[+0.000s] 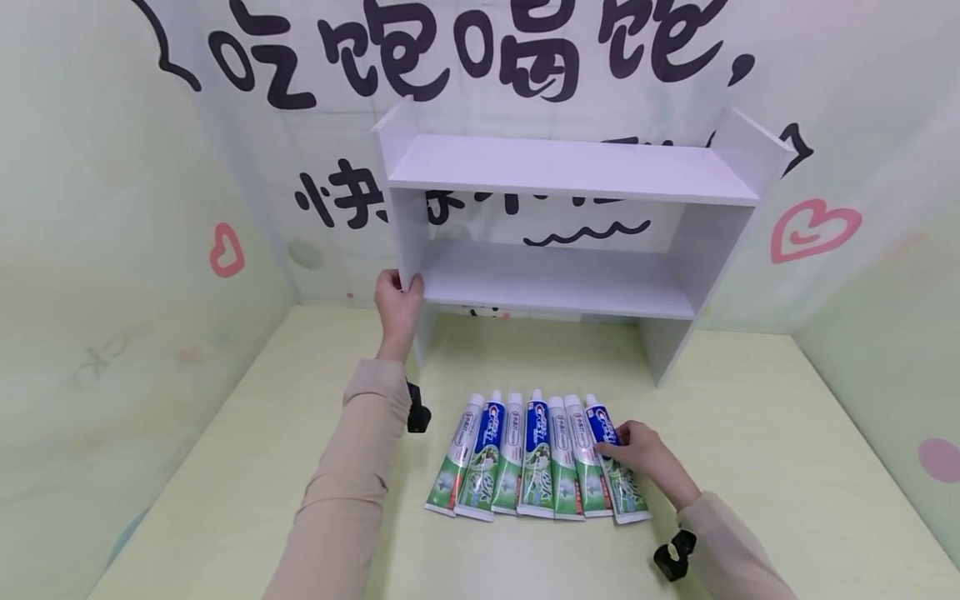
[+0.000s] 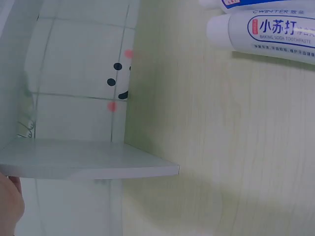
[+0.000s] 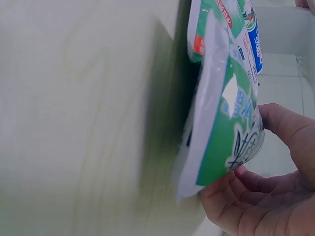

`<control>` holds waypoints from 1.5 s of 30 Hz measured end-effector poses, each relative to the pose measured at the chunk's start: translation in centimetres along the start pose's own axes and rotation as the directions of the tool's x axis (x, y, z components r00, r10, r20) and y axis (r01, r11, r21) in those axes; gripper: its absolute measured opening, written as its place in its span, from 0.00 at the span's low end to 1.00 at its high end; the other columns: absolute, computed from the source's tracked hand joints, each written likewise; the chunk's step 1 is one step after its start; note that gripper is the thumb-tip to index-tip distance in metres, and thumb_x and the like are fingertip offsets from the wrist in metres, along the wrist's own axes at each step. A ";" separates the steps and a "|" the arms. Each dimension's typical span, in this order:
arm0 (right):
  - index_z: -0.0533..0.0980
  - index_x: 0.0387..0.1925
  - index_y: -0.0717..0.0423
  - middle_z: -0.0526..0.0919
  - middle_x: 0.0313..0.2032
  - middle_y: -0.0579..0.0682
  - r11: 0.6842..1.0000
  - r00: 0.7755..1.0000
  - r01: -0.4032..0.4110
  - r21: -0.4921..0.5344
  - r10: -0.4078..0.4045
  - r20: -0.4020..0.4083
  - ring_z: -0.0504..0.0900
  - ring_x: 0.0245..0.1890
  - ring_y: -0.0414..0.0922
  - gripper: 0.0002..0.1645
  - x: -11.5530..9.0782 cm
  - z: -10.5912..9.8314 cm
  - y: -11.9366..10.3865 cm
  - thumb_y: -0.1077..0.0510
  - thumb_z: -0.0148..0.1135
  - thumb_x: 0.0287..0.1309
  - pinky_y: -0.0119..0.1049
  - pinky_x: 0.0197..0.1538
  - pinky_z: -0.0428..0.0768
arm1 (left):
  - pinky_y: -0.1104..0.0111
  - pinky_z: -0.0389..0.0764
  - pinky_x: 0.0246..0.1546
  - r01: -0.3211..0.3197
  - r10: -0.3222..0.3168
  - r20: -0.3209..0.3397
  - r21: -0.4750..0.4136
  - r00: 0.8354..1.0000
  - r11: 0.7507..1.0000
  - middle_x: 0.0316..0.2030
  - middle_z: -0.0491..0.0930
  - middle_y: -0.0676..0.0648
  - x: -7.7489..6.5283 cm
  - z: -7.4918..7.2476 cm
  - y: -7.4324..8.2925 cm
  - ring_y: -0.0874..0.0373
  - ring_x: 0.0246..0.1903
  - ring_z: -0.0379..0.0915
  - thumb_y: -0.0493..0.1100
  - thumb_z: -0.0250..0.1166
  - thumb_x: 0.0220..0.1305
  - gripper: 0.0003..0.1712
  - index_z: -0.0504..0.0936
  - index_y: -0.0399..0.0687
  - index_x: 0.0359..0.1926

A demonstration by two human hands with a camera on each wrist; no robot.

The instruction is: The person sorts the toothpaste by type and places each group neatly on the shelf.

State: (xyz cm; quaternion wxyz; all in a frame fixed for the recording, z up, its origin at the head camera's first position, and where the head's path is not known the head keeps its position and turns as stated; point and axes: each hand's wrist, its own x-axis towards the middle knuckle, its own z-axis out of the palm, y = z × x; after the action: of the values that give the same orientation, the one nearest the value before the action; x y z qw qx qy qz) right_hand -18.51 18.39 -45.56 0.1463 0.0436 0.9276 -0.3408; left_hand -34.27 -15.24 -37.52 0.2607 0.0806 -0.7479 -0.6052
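Observation:
My left hand (image 1: 397, 315) grips the left side panel of a white two-tier shelf (image 1: 558, 279), its thumb on the front edge near the lower board. In the left wrist view only a bit of that hand (image 2: 9, 206) shows beside the panel. My right hand (image 1: 648, 454) holds the rightmost toothpaste tube (image 1: 630, 493), a blue, white and green one, by its right side. Thumb and fingers lie on opposite sides of this tube (image 3: 229, 123) in the right wrist view. Several more toothpaste tubes (image 1: 536, 467) lie side by side to its left, caps toward the shelf.
The shelf stands on a pale yellow table (image 1: 300, 467) near the back wall (image 1: 330, 133), which bears large black lettering. Side walls (image 1: 112, 275) close in the table at left and right. A black wrist camera (image 1: 673, 557) sits on the right sleeve.

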 end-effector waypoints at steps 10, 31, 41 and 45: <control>0.70 0.40 0.73 0.76 0.32 0.60 1.000 1.000 0.007 0.020 -0.006 -0.027 0.73 0.30 0.46 0.27 -0.2 -0.4 0.5 0.52 0.63 0.50 0.34 0.31 0.74 | 0.65 0.72 0.38 0.022 -0.022 0.036 -0.006 0.999 1.000 0.37 0.70 0.39 -0.7 0.1 -0.3 0.52 0.35 0.66 0.39 0.55 0.60 0.16 0.67 0.30 0.44; 0.69 0.43 0.74 0.75 0.33 0.61 0.994 0.994 0.085 0.063 -0.080 -0.076 0.74 0.28 0.44 0.29 -0.9 -3.7 -2.6 0.51 0.61 0.52 0.33 0.28 0.76 | 0.63 0.72 0.41 0.043 -0.041 0.065 -0.034 0.997 0.998 0.40 0.68 0.41 -0.7 0.0 0.1 0.52 0.38 0.66 0.41 0.53 0.63 0.16 0.65 0.32 0.46; 0.69 0.46 0.74 0.76 0.34 0.60 0.982 0.991 0.112 0.153 -0.099 -0.088 0.74 0.28 0.42 0.29 -1.7 -5.5 -4.4 0.51 0.61 0.52 0.32 0.30 0.78 | 0.65 0.71 0.40 0.029 -0.027 0.069 -0.029 0.997 0.999 0.38 0.67 0.42 -0.7 -0.1 0.1 0.53 0.37 0.65 0.41 0.53 0.63 0.17 0.65 0.31 0.46; 0.69 0.47 0.74 0.76 0.35 0.61 0.980 0.987 0.142 0.141 -0.129 -0.096 0.75 0.28 0.43 0.30 -1.9 -6.5 -5.4 0.51 0.61 0.53 0.32 0.30 0.79 | 0.66 0.70 0.39 0.035 -0.032 0.074 -0.032 0.997 0.999 0.38 0.67 0.43 -0.6 -0.1 -0.1 0.54 0.37 0.65 0.41 0.53 0.63 0.17 0.65 0.32 0.46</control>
State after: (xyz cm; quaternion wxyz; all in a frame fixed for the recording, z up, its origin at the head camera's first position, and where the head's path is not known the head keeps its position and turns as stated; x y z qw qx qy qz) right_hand -19.24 18.50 -36.92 0.0788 0.0055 0.9062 -0.4154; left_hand -33.75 -15.06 -37.75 0.2242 0.0666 -0.7454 -0.6243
